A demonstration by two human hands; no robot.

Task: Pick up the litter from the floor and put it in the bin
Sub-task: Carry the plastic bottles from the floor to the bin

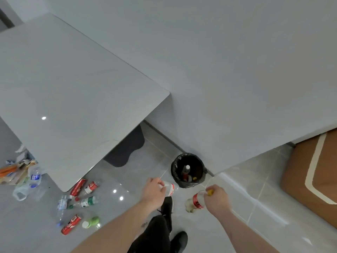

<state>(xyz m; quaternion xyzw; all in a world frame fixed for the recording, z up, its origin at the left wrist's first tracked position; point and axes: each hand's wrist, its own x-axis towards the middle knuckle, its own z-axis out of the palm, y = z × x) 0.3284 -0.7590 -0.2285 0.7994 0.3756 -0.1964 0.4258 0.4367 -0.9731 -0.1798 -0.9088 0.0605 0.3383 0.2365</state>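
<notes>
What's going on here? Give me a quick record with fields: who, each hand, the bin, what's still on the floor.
who: a person standing, seen from their own head camera
left hand: grips a clear bottle with a red label
right hand: grips a yellow-capped bottle with a red label
bin: black, lined, by the wall just ahead of both hands; some litter already inside
floor litter: red cans, plastic bottles, a green bottle, wrappers beside the table
task stage: both bottles held near the bin, not yet dropped
</notes>
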